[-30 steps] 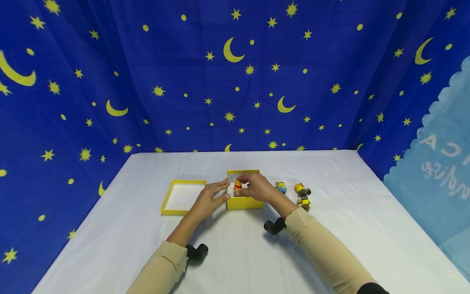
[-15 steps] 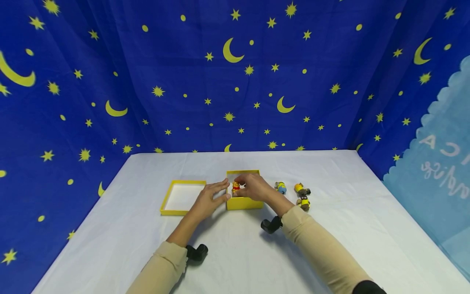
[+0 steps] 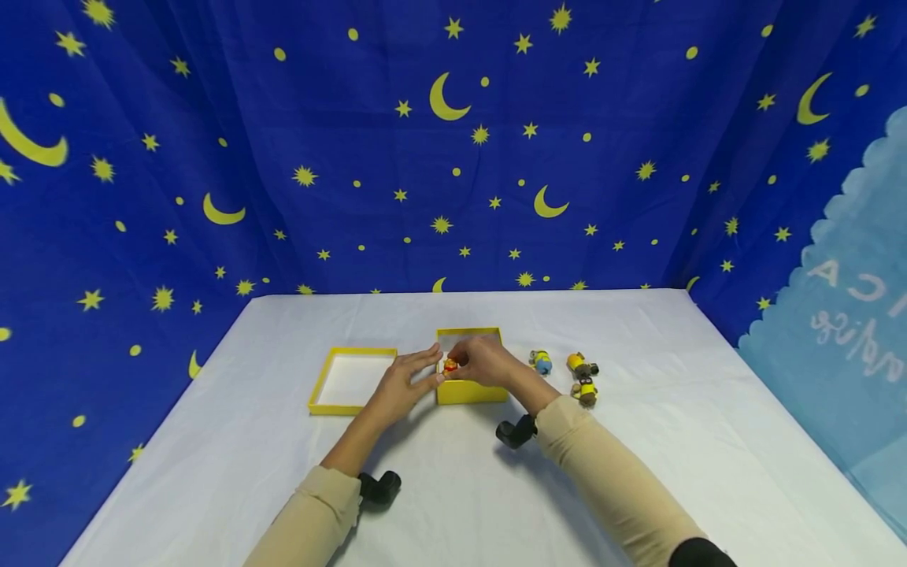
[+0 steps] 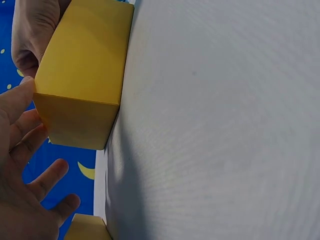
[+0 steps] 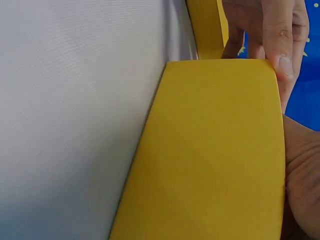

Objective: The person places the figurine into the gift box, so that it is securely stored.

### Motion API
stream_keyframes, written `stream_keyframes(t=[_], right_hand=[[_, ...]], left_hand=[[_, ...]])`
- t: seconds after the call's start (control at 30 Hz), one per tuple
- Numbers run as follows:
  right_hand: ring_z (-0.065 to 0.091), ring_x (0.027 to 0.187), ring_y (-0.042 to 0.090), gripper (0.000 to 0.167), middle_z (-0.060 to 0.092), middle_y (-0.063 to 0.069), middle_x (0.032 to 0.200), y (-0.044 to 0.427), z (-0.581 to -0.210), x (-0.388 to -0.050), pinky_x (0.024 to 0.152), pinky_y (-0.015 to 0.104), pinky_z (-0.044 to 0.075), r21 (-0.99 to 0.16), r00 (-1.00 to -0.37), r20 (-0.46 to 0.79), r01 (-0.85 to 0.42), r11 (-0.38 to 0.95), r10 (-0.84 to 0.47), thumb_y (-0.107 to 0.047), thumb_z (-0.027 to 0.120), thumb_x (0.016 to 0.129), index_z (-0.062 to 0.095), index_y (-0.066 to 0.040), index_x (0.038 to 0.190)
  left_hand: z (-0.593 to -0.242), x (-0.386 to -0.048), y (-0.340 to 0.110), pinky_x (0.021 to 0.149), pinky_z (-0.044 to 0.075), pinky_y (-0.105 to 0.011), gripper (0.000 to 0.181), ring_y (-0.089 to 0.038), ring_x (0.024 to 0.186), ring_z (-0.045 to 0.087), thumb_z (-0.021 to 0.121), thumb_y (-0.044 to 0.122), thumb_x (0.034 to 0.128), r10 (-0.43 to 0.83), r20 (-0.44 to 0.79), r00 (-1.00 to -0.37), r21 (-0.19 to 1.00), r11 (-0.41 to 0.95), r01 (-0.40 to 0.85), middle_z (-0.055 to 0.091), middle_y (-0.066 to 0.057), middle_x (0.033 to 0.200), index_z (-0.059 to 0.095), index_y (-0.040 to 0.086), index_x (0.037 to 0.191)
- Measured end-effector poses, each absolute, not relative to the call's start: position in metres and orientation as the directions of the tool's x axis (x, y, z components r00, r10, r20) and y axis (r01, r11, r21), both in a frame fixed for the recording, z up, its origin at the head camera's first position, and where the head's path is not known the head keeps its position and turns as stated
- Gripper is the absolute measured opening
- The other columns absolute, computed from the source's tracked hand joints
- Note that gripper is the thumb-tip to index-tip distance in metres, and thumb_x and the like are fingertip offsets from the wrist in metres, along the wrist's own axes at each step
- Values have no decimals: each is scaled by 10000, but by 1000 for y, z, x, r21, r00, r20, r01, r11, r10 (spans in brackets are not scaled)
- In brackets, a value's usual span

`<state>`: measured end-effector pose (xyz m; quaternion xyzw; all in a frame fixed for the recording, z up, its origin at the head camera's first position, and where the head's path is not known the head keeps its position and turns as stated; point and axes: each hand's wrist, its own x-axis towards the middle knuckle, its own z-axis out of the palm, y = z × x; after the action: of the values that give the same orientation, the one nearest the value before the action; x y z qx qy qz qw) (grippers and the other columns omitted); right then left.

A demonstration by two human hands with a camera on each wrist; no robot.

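Pinching a small red-and-yellow figure (image 3: 449, 365) between thumb and fingers, the right hand (image 3: 479, 362) is inside the open yellow box (image 3: 471, 392), on the left side of its interior. The figure's lower part is hidden behind the box's near wall, so I cannot tell whether it touches the bottom. The left hand (image 3: 407, 379) has its fingers spread apart and grips nothing; its thumb tip rests against the near left corner of the box, as both wrist views show.

Just left of that hand, a shallow yellow lid (image 3: 336, 410) lies with its white inside facing up. To the right of the box are 3 more figures: a blue-and-yellow figure (image 3: 542, 361) nearest the box, then, farther right, an orange-and-yellow figure (image 3: 579, 365) and a brown-and-yellow figure (image 3: 585, 391) close together, the brown-and-yellow figure nearer the person.

Everything rests on a bench (image 3: 453, 488) covered in white cloth. Both arms wear beige sleeves (image 3: 609, 480), and a black camera (image 3: 380, 490) is worn at each wrist. Behind hangs a blue curtain (image 3: 354, 118) with yellow moons and stars, and at the right edge a pale blue panel (image 3: 850, 315) carries white lettering
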<state>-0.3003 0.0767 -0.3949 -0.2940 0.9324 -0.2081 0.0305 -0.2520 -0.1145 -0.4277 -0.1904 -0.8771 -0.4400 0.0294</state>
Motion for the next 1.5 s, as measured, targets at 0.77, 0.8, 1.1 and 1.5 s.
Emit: stream_keyframes(t=[0.77,0.8,1.1,1.5], right_hand=[[629,800,89,238,736,-9,911,72,-391,-307,760,245,523,-396,-822,-53,-504,768,-567,-270,720,829,735,-116,1009],[628,803,88,238,736,-11,916,72,-391,-307,767,246,523,-397,-823,-63,-499,771,-565,-273,716,833,735,-117,1011],[658,843,119,260,742,9,939,71,-389,-306,797,263,536,-412,-815,-93,-491,767,-572,-271,694,849,730,-88,1031],[659,923,127,285,728,15,1022,78,-389,-308,864,297,528,-418,-770,-159,-515,749,-618,-282,652,887,705,-97,1098]], left_hand=[[-424,-253,-116,1162,105,-591,478,-322,1372,357,616,299,912,314,244,-918,742,549,385,442,21,1469,527,116,1344],[-424,-253,-116,1161,108,-592,476,-321,1371,358,617,298,911,312,243,-918,741,551,384,443,21,1468,528,119,1343],[-425,-253,-116,1158,101,-600,470,-342,1379,346,624,288,907,313,253,-915,739,549,392,445,4,1468,536,120,1338],[-428,-250,-115,1156,143,-584,468,-268,1353,370,625,316,906,304,241,-922,754,539,375,454,42,1461,545,138,1331]])
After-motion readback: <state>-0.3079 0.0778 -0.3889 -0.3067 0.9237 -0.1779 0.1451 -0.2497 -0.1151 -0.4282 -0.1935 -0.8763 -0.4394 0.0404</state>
